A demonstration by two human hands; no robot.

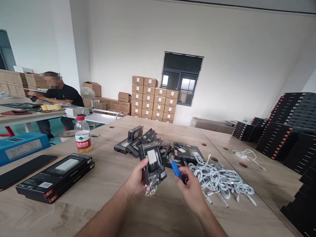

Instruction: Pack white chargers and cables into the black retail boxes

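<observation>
My left hand (137,177) grips a black retail box (153,163) by its lower left side, tilted above the table. Through the box's window a white charger-like block shows, and crumpled clear plastic hangs at its bottom end. In my right hand (189,186) is a blue-handled tool (177,170), fingers wrapped round the handle; its narrow tip points at the box's right side, and I cannot tell whether it touches. Behind the box lies a loose pile of similar black boxes (135,134). A heap of white coiled cables (219,179) lies right of my right hand.
Two stacked black boxes (56,174), a phone-like dark slab (24,169), a blue case (23,146) and a red-capped bottle (83,135) stand left. Tall black box stacks (283,131) line the right. A co-worker (61,92) sits far left. Cartons (148,98) are piled by the wall.
</observation>
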